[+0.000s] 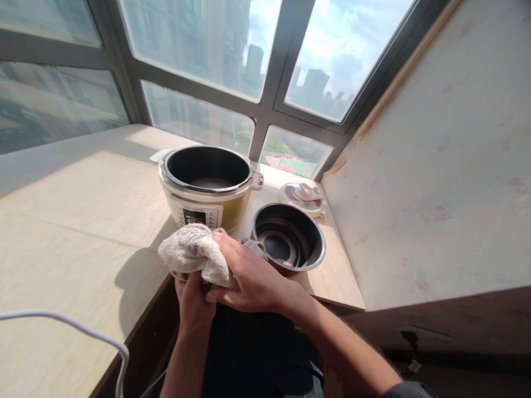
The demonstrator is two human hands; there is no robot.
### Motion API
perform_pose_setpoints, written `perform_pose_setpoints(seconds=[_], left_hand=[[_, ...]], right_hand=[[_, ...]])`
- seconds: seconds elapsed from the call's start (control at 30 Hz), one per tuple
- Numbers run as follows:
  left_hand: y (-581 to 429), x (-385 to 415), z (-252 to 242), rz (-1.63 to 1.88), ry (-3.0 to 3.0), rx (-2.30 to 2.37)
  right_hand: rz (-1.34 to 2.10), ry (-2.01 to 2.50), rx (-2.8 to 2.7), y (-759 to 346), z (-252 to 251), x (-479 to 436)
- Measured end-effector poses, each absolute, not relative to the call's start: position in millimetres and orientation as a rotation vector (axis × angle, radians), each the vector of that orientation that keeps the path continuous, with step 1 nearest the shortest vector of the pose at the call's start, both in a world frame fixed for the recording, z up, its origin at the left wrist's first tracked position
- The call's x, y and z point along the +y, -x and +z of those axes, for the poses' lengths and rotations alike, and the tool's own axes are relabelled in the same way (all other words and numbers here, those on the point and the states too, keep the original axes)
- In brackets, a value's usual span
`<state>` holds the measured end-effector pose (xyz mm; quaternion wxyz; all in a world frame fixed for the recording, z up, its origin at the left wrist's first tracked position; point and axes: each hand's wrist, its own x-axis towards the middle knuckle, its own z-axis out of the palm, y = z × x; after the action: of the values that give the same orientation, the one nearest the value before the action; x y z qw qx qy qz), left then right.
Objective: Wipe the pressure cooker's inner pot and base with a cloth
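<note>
A bunched, greyish-white cloth (193,251) is held between my two hands, just in front of the electric pressure cooker. My left hand (194,301) grips it from below, fingers partly hidden under the folds. Across its right side lies my right hand (244,273), fingers closed on the cloth. Whether anything is wrapped inside I cannot tell. The white and gold pressure cooker (238,207) stands lidless, its dark inside showing and its control panel facing me. Right of it sits a dark inner pot (307,237), upright, with a shiny rim.
Behind the inner pot lies the cooker's lid (305,196) with a knob on top. A white cable (62,316) crosses the sill (74,221) at left and hangs over its front edge. Windows (199,44) rise behind, and a papered wall (435,166) bounds the right side.
</note>
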<state>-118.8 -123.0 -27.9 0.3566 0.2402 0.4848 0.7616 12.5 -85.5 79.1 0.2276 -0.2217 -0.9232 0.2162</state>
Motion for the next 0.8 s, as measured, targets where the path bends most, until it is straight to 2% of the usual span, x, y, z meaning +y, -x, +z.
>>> perform_pose_setpoints(seconds=[0.17,0.37,0.47,0.63,0.8], left_hand=[[104,-106,-26,2.019,-0.446,1.295],[94,-92,-47,1.983,-0.583,1.39],[85,-85,-50,1.928,-0.671,1.401],[70,-70,-50,1.888,-0.683,1.377],[66,-64,-57,1.898,-0.668,1.318]], right_hand=[[0.452,0.883,-2.415,-70,75,-77],[0.349,1.538,-1.683,-163,41,-50],[0.568,1.638,-1.34,-188,21,-45],[1.078,1.499,-1.015,-180,13,-57],[1.3,1.37,-0.791,-162,17,-67]])
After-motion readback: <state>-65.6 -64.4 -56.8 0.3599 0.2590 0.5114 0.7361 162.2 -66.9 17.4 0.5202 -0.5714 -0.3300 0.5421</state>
